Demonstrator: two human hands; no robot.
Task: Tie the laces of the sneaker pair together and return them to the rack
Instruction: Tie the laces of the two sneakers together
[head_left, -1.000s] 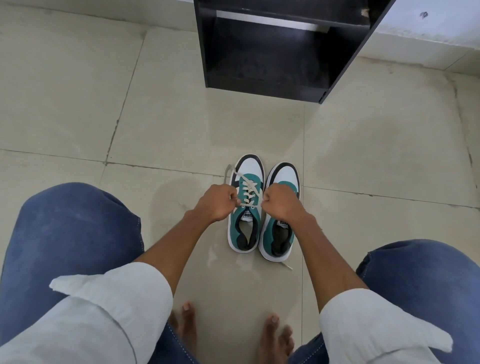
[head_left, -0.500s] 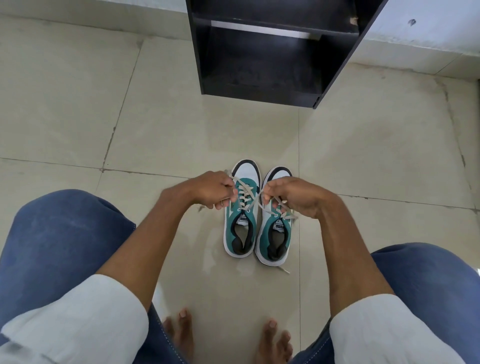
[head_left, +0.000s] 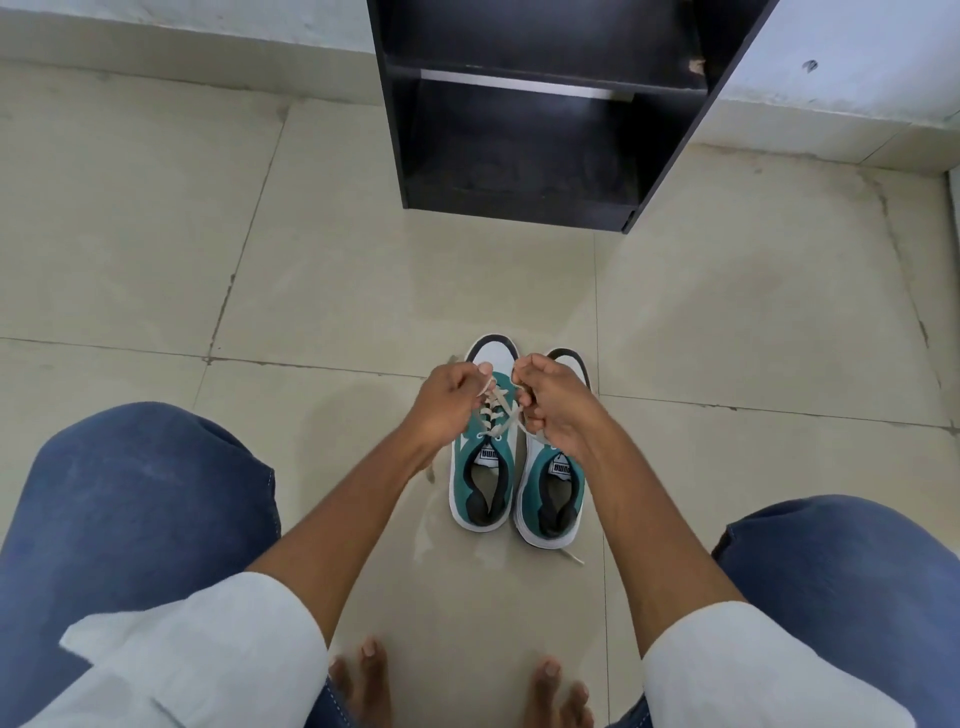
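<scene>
Two teal, white and black sneakers stand side by side on the tiled floor, toes pointing away from me: the left sneaker and the right sneaker. Cream laces run across the left sneaker's tongue. My left hand is closed on a lace end above the left shoe. My right hand pinches another lace above the right shoe and hides its front half. The two fists almost touch. A loose lace tip lies behind the right heel.
A black shoe rack with open shelves stands against the wall straight ahead, about a tile beyond the sneakers. My knees in blue jeans flank the shoes and my bare feet are on the floor below them.
Both hands have come closer together over the shoes and lifted the laces toward the toes. The view has tilted up, showing more of the rack.
</scene>
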